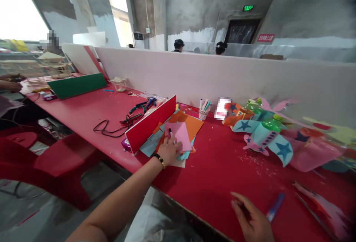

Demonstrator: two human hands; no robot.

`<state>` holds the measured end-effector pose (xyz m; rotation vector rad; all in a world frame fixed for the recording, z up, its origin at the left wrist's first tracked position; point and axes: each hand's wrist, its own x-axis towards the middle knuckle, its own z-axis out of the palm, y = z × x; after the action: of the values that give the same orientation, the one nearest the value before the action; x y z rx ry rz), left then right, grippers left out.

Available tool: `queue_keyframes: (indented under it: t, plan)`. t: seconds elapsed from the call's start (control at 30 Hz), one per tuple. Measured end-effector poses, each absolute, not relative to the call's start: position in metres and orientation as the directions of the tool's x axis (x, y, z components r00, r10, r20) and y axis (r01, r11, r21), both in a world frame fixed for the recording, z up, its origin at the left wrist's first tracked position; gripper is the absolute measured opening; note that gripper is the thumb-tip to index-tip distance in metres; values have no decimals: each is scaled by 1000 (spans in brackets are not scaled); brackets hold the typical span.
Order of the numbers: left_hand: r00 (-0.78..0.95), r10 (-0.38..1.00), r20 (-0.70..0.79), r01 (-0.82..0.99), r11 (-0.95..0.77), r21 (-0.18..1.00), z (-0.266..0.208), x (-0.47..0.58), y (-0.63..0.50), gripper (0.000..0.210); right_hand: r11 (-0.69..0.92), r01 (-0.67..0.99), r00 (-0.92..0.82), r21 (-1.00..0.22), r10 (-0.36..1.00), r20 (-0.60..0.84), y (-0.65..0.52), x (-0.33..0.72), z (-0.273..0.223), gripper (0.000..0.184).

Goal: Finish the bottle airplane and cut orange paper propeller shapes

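Observation:
My left hand (168, 151) lies over a pile of coloured craft sheets, its fingers around a white marker pen (170, 132) with a dark tip end. Under those fingers is a pink sheet (182, 135). An orange sheet (191, 122) and a light blue sheet (150, 144) stick out from the pile. Low in the view, my right hand (252, 218) hovers near the table edge, thumb and fingers apart, holding nothing. Beside it is a blurred blue pen (276, 206). At the far right lies a pair of scissors (311, 210) with pink scraps.
A red divider board (152, 125) borders the pile; beyond it are pliers (139, 106) and a black cable (107, 129). A pen cup (204, 113) stands near the white partition (222, 71). Bottle-and-paper crafts (261, 132) crowd the right. Another person's hand (11, 84) shows far left.

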<state>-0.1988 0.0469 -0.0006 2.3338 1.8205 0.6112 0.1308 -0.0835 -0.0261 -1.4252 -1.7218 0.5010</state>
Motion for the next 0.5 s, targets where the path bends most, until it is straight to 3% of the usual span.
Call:
queue_keyframes:
  t: [0.27,0.37,0.5]
  plan:
    - [380,904,195,884,-417,211,-3,-223,30,58,275,631,-29,-725,943,332,-85,130,-28,25]
    - [348,912,215,895,-392,213,-4,-226,21,54,300,668,-74,-681,937,340,-77,121,-21,24]
    - [296,915,273,907,-359,219,-5,-224,11,52,418,713,-258,-563,903,345,-40,93,-2,32]
